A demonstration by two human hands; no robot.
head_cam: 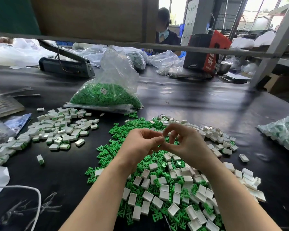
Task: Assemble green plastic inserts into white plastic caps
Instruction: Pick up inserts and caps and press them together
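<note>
Glossy black tabletop point(198, 104) carries a heap of branched green inserts point(107, 154) mixed with boxy white caps point(163, 195). Above the heap, both hands meet: left hand point(138, 145) and right hand point(185, 144) have curled fingers, but what they pinch I cannot tell. Behind stands a crinkled clear bag point(110, 84).

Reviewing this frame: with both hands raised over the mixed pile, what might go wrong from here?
1. The left hand and right hand meet fingertip to fingertip; whatever they pinch is hidden, so a small part may slip into the loose pile of green plastic inserts and open white rectangular caps.
2. The heap of finished white caps with green inserts lies close by; strays could mix.
</note>
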